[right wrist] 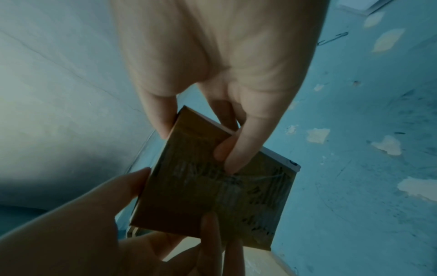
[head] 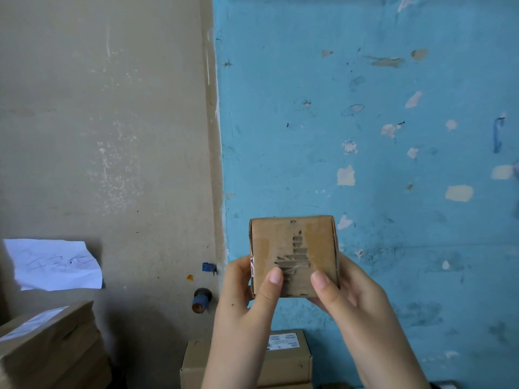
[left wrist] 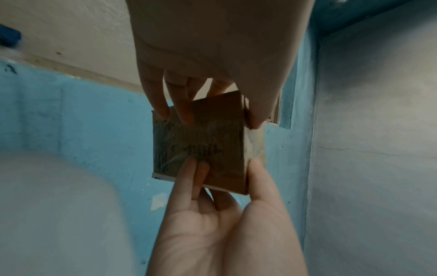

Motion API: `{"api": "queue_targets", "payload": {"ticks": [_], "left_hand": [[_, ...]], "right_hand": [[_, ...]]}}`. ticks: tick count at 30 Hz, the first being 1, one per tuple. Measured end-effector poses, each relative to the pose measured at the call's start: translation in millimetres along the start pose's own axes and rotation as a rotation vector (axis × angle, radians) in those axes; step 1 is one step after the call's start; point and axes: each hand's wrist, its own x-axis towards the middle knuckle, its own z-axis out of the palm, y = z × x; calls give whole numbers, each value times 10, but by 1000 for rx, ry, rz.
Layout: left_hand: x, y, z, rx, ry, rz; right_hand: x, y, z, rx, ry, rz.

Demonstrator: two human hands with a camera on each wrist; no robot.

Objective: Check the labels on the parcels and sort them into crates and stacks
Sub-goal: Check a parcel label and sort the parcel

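A: While both hands are raised at chest height, what do they hold?

B: A small square brown cardboard parcel (head: 293, 255), upright, between them. The left hand (head: 244, 290) grips its left edge, thumb across the front face. The right hand (head: 345, 293) grips the right edge the same way, thumb on the front, fingers curled behind.

A: Is a label showing?

B: Not on this face. It bears only clear tape and a torn patch where the paper skin has peeled down to the corrugation. A sliver of white shows at the left edge, by the left thumb.

A: So how should the check go?

B: Probably by turning the parcel in the fingertips until that white strip faces up, keeping thumbs clear of the print.

A: What lies beyond?

B: Below the hands sits a larger brown carton with a white printed label (head: 282, 341). At far left is a stack of brown cartons (head: 50, 346). Behind stands a wall, beige on the left and chipped blue (head: 393, 164) on the right, with a crumpled white handwritten sheet (head: 53, 263) stuck low on the beige.
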Motion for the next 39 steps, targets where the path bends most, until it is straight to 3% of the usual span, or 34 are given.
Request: {"api": "queue_targets", "payload": {"ticks": [15, 20, 23, 26, 29, 39], "left_hand": [[15, -39, -34, 29, 59, 59], [38, 16, -54, 130, -14, 131], [69, -61, -98, 206, 19, 157], [59, -64, -101, 266, 71, 232], [46, -21, -81, 225, 124, 259], [38, -43, -113, 129, 173, 259]], "right_hand": [[18, 104, 21, -55, 17, -10], [-1, 77, -7, -102, -32, -17], [16, 118, -18, -116, 28, -53], [36, 125, -22, -56, 104, -127], [41, 110, -19, 61, 84, -166], [3, 139, 24, 245, 85, -137]]}}
